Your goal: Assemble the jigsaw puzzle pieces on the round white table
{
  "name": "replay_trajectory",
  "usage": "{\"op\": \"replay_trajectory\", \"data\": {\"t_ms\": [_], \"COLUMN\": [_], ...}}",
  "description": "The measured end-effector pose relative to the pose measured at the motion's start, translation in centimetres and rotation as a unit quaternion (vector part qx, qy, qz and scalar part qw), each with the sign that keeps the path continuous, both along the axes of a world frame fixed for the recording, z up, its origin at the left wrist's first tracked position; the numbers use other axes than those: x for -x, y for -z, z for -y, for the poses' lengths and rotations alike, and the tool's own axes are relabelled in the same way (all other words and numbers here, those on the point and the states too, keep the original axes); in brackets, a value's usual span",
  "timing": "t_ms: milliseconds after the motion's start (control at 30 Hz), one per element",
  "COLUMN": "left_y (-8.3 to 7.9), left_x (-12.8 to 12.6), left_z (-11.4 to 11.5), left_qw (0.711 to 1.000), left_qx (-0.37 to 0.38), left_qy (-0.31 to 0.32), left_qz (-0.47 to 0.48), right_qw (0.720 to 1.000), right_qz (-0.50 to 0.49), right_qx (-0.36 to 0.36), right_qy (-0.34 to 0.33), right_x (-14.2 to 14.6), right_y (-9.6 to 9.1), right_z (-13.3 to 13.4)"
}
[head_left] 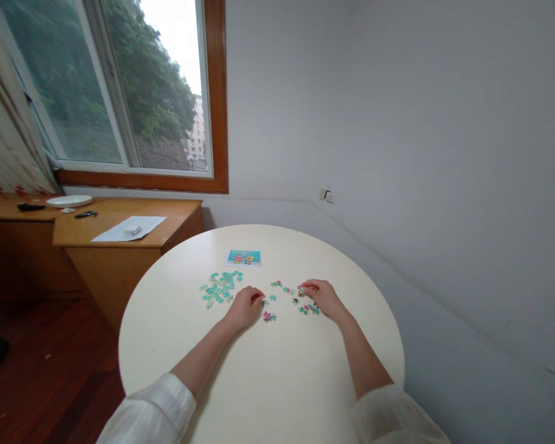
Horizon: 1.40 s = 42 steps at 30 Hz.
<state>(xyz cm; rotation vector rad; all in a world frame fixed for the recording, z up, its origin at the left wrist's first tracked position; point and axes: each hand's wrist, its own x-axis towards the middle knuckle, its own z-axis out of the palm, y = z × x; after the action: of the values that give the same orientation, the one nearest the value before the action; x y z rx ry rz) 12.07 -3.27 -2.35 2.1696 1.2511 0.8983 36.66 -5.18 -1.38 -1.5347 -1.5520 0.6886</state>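
Desk [180,211], left to right: black item [31,208] near the back edge, white plate [69,201] by the back edge, small dark item [86,214] in front of it, paper sheet [105,234] toward the front right corner with a small white block [132,230] on it.

Round table, left to right: loose heap of teal puzzle pieces [219,287] between left rim and left hand; picture card [244,258] flat behind it, toward the far rim; pink piece [267,317] near mid-table, just right of the left wrist; short row of pieces [283,287] between the hands, a bit farther out; mixed pieces [309,309] beside and under the right hand, which hides some.

Left hand [246,306]: narrow, fingertips drawn together at a small piece [264,303]. Can't tell if it's gripped or just touched.
Right hand [322,297]: narrow too, thumb and fingers close together over a small cluster [301,291]. Grip not readable.

Room: curtain [13,105] far left, window [134,86] above the desk, dark red floor [69,364] lower left, cream table [268,382] in the middle, socket [327,196] on the pale wall [435,123] behind.
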Motion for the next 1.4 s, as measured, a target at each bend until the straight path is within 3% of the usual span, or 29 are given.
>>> {"op": "replay_trajectory", "data": {"t_ms": [533, 1400], "left_y": [0.1, 0.1], "left_x": [-0.1, 0.0], "left_z": [0.0, 0.0], "left_qw": [1.0, 1.0], "left_qx": [0.003, -0.008], "left_qy": [-0.002, 0.002], "left_qz": [0.004, 0.01], "right_qw": [0.998, 0.998], "right_qz": [-0.056, 0.027], "right_qx": [-0.011, -0.056], "right_qy": [0.002, -0.005], "right_x": [0.4, 1.2], "right_y": [0.4, 0.7], "right_z": [-0.4, -0.5]}}
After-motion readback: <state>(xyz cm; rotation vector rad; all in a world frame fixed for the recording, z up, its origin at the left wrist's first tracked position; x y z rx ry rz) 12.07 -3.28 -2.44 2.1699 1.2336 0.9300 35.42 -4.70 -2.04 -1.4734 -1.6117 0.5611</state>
